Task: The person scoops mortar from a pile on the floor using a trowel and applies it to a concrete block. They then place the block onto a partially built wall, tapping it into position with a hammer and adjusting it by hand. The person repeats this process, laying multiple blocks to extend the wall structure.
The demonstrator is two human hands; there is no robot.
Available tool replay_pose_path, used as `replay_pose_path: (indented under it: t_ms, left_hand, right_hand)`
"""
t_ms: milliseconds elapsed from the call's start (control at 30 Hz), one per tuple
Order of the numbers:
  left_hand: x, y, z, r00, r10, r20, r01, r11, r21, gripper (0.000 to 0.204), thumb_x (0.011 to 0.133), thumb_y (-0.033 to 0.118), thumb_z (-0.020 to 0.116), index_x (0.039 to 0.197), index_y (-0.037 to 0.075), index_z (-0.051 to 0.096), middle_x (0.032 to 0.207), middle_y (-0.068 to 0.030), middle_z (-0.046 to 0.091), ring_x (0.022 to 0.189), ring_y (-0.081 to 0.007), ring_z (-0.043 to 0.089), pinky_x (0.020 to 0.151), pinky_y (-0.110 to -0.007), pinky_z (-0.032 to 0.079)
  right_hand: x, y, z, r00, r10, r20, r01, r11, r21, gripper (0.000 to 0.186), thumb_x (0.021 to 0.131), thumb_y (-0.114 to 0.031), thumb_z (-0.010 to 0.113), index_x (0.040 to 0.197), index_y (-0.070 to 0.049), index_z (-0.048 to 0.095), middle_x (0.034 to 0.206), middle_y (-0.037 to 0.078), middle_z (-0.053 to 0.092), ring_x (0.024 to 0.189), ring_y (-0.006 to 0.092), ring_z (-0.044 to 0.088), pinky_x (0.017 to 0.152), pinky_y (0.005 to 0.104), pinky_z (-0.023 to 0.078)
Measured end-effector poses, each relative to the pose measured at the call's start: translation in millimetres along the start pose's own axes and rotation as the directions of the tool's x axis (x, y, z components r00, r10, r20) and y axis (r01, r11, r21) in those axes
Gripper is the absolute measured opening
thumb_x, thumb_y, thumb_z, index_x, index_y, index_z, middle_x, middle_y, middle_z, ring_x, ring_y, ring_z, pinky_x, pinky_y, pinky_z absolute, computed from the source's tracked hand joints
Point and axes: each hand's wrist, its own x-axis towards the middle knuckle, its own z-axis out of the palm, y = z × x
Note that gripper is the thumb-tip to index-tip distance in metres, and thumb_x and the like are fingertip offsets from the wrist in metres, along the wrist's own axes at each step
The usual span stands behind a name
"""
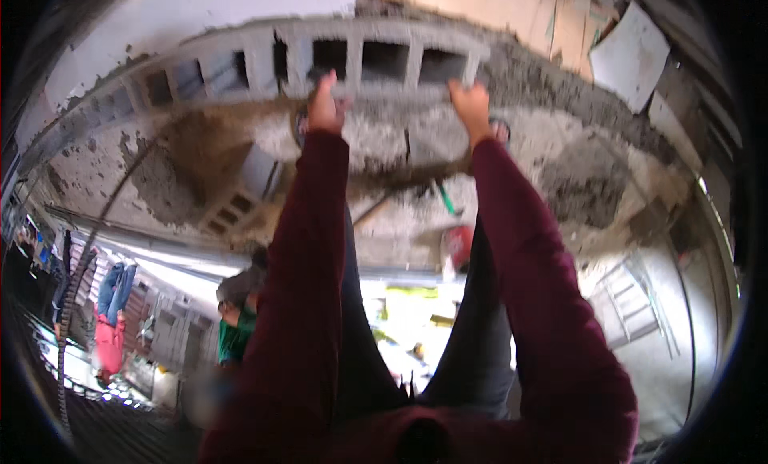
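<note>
A grey hollow concrete block [412, 62] with wide rectangular openings sits at the right end of a row of blocks ahead of me. My left hand [326, 106] is at its near left part, with a finger or thumb raised over the near wall. At the near right corner, my right hand [472, 104] is closed against the block's edge. Both hands are slightly blurred, and some fingers are hidden. Rough wet mortar [528, 76] extends along the wall line to the right of the block.
More hollow blocks [160, 88] curve away to the left. Behind my arms are a loose block [228, 212], a green-handled tool [446, 198], a red container [457, 246] and a mortar heap [588, 180]. A person in green [236, 328] and one in red [110, 340] are at lower left.
</note>
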Motion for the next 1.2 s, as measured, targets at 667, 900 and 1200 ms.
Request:
replay_pose_path:
  t_ms: [667, 900, 1200]
  left_hand:
    - [-16, 3, 18, 0.995, 0.086, -0.054, -0.091, 0.992, -0.086, 0.065, 0.079, 0.027, 0.072, 0.131, 0.0, 0.045, 0.131, -0.0164, 0.041, 0.12, -0.0372, 0.041, 0.093, -0.049, 0.05]
    - [-15, -2, 18, 0.999, 0.037, -0.023, -0.038, 0.995, -0.09, 0.057, 0.084, 0.03, 0.069, 0.131, 0.007, 0.046, 0.123, -0.0101, 0.049, 0.115, -0.0308, 0.047, 0.087, -0.047, 0.052]
    - [-41, 6, 5, 0.999, -0.012, 0.033, 0.016, 0.992, -0.128, 0.085, 0.08, 0.039, 0.075, 0.145, 0.009, 0.028, 0.149, -0.013, 0.025, 0.129, -0.0426, 0.034, 0.091, -0.051, 0.05]
  right_hand:
    - [-6, -29, -24, 0.984, 0.07, 0.162, -0.042, 0.984, -0.171, 0.06, 0.076, -0.048, 0.06, 0.106, 0.004, 0.064, 0.107, 0.028, 0.064, 0.106, 0.0425, 0.059, 0.092, 0.0437, 0.046]
    - [-4, -27, -37, 0.961, 0.066, 0.269, -0.087, 0.994, 0.067, 0.073, 0.072, -0.057, 0.07, 0.114, 0.001, 0.063, 0.11, 0.021, 0.066, 0.108, 0.0337, 0.061, 0.094, 0.0374, 0.045]
    - [-29, -16, -57, 0.969, 0.012, 0.247, 0.004, 0.998, -0.064, 0.094, 0.073, -0.061, 0.067, 0.131, 0.009, 0.047, 0.13, 0.03, 0.051, 0.124, 0.0377, 0.049, 0.101, 0.0388, 0.039]
